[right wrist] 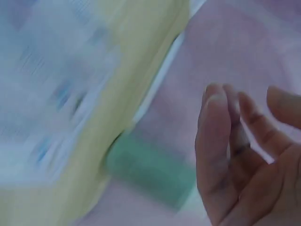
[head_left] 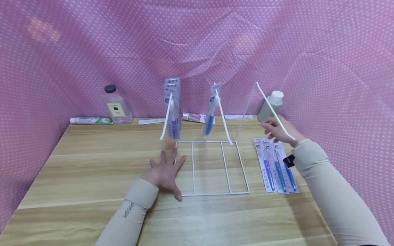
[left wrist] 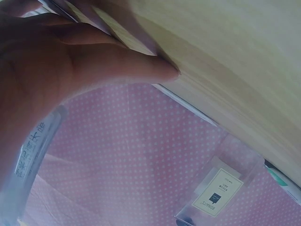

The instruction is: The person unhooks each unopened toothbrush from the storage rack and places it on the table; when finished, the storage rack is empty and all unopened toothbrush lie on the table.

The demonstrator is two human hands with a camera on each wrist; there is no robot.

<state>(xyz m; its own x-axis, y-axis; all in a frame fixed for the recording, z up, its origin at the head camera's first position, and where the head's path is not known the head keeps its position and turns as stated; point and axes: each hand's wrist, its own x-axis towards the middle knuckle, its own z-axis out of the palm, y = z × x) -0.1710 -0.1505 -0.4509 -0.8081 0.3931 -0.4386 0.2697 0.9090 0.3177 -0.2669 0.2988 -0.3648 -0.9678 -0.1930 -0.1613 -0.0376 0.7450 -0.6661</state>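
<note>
My left hand [head_left: 164, 171] lies with spread fingers over the left side of a white wire rack [head_left: 212, 194], its thumb by the front corner. In the left wrist view a finger [left wrist: 127, 66] stretches along the wood. My right hand [head_left: 281, 128] is raised behind the right wire arm [head_left: 271, 106], fingers loosely bent with nothing between them. Below it, three packaged toothbrushes [head_left: 279, 171] lie side by side on the table. Several toothbrush packs [head_left: 172, 112] hang at the rack's left arm, and a blue toothbrush pack [head_left: 210, 121] hangs at the middle arm.
Along the back edge of the wooden table [head_left: 92, 164] stand a clear bottle with a black cap [head_left: 118, 107] and a green bottle [head_left: 269, 107]. Toothpaste tubes [head_left: 92, 120] and flat white packs lie between and beside them. A pink dotted curtain [head_left: 197, 44] encloses the table.
</note>
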